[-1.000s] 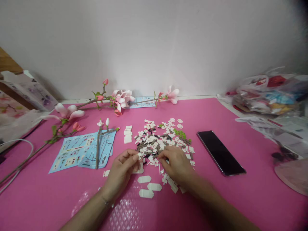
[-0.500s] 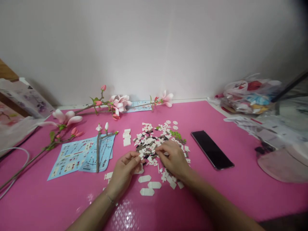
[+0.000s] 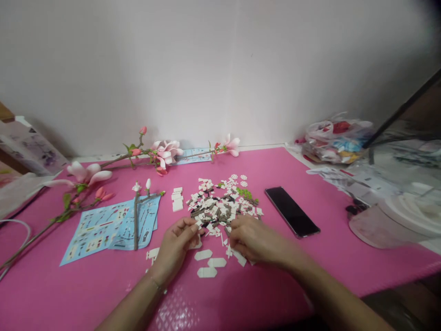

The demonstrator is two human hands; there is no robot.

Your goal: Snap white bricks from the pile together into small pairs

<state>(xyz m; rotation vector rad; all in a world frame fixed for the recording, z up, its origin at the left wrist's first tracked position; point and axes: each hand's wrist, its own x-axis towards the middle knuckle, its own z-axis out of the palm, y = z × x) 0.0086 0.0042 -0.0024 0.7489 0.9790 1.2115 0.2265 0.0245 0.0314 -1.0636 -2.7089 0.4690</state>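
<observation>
A pile of small building bricks (image 3: pixel 220 207), white, brown, black and green, lies between my hands. At its near left edge, my left hand (image 3: pixel 179 241) is closed in a pinch, with a small white brick at the fingertips. My right hand (image 3: pixel 251 236) is at the near right side of the pile, its fingers curled downward; whatever they hold is hidden. Flat white pointed plates (image 3: pixel 207 272) lie on the table in front of the pile. Left of it stand a brown brick-built twig (image 3: pixel 136 223) with white buds and blue instruction sheets (image 3: pixel 93 230) under it.
Finished pink magnolia branches (image 3: pixel 165 154) lie at the back and left of the pink tabletop (image 3: pixel 241 299). A black phone (image 3: pixel 292 211) rests at the right. Plastic bags (image 3: pixel 339 140) and a pale pink rounded object (image 3: pixel 375 227) sit farther right. Stacked white plates (image 3: pixel 177 200) lie left of the pile.
My right hand has moved from over the pile toward me, to its near right side, fingers now curled. My left hand stays nearly in place. The view has shifted slightly to the right.
</observation>
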